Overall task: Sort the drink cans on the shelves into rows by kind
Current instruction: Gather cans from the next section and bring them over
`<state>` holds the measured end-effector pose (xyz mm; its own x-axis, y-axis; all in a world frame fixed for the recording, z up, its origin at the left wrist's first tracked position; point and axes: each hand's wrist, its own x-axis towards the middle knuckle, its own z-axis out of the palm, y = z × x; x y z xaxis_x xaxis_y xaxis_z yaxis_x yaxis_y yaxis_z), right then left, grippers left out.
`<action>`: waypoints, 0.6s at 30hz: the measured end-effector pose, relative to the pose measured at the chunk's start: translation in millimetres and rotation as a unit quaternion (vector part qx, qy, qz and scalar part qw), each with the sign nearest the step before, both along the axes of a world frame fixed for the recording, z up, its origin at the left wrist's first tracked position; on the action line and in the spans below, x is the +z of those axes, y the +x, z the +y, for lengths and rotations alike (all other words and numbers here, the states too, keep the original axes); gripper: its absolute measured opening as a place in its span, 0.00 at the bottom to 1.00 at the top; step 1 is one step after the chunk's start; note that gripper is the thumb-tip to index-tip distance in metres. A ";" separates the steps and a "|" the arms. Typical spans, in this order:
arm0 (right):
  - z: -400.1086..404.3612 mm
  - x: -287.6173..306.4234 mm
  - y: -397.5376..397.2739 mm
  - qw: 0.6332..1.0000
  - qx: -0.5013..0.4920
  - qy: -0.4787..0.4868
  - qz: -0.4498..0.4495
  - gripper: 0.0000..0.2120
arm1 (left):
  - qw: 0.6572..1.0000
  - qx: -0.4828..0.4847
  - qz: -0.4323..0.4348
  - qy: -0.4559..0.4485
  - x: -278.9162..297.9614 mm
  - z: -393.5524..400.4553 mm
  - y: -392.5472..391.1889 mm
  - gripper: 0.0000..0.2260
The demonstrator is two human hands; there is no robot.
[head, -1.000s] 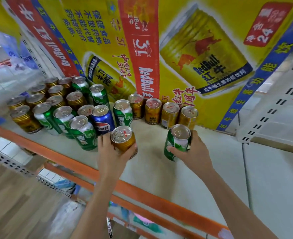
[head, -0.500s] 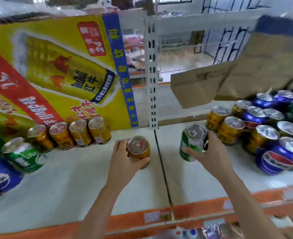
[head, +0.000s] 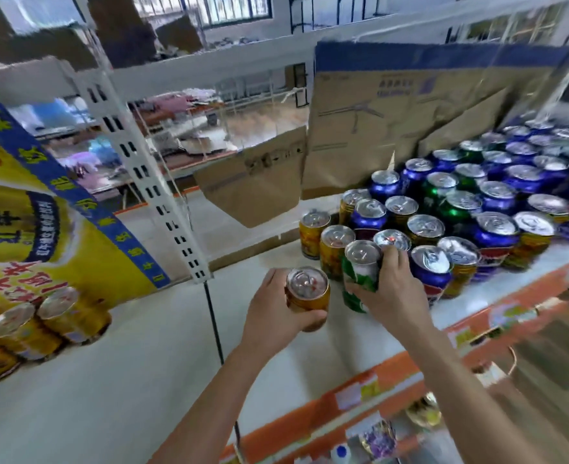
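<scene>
A pale shelf (head: 115, 380) with an orange front edge (head: 390, 380) runs across the view, split by a dark seam below a white slotted upright (head: 149, 182). Beyond the rack the room is blurred.

Nearest, the person's left hand (head: 273, 316) has its grip closed round a gold can (head: 308, 296), held upright just above the shelf, right of the seam. Just beside it, the right hand (head: 390, 296) wraps a green can (head: 360, 272) from the side. That can sits against the front of the crowd of cans; whether its base touches the shelf cannot be told.

To the left, a short row of gold cans (head: 42, 326) stands at the foot of a yellow poster (head: 42, 229), all of one kind as far as the frame shows. This looks like a finished piece of the sorting.

Further back on the right, the mixed cluster (head: 460, 212) fills the shelf in front of leaning cardboard (head: 393, 122). Blue, green and gold cans stand jumbled together there, with a few gold ones (head: 330, 242) at its near left edge. No clear rows by kind show in it.

On this evidence, the task is at an early or middle stage. Two cans are in hand and not yet set down, and most of the right-hand section is left to do.
</scene>
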<state>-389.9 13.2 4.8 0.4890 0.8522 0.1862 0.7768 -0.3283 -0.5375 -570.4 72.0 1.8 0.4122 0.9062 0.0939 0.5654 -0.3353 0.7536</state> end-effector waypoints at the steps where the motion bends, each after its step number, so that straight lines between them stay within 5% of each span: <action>1: -3.1 0.0 -0.2 1.000 0.005 0.006 -0.009 0.33 | 1.000 -0.001 0.009 -0.001 -1.7 -1.2 9.1 0.29; 11: -34.9 -1.2 -4.7 0.985 0.114 0.111 -0.058 0.22 | 0.997 0.071 0.006 -0.008 -15.0 0.2 42.3 0.31; 18: -21.0 -5.9 -34.4 0.962 0.245 -0.011 -0.122 0.15 | 0.977 0.048 0.191 0.078 -23.9 -21.1 -26.5 0.26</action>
